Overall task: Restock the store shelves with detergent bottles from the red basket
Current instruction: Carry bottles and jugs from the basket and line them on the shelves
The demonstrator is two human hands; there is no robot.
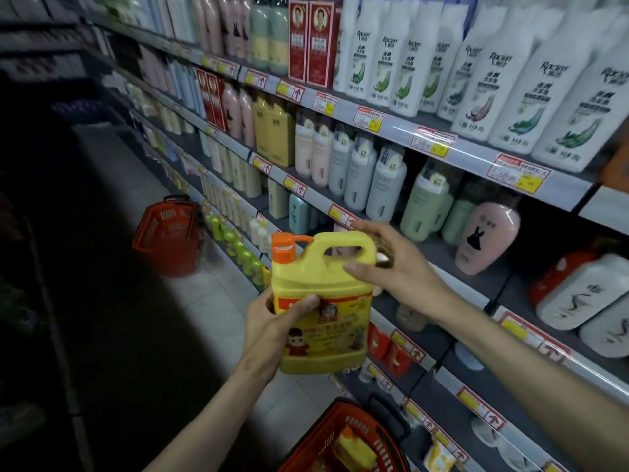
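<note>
Gripping detergent bottle [335,277], left hand [269,330], right hand [400,264] splayed

A pink bottle [487,238] carries a black dress figure. Directly above it runs a row of white Rocien bottles [503,93], and 2 red boxes [320,46] stand up to its left. Pale green bottles [427,206] stand just left of it. White bottles [578,291] lie at its lower right.
</note>
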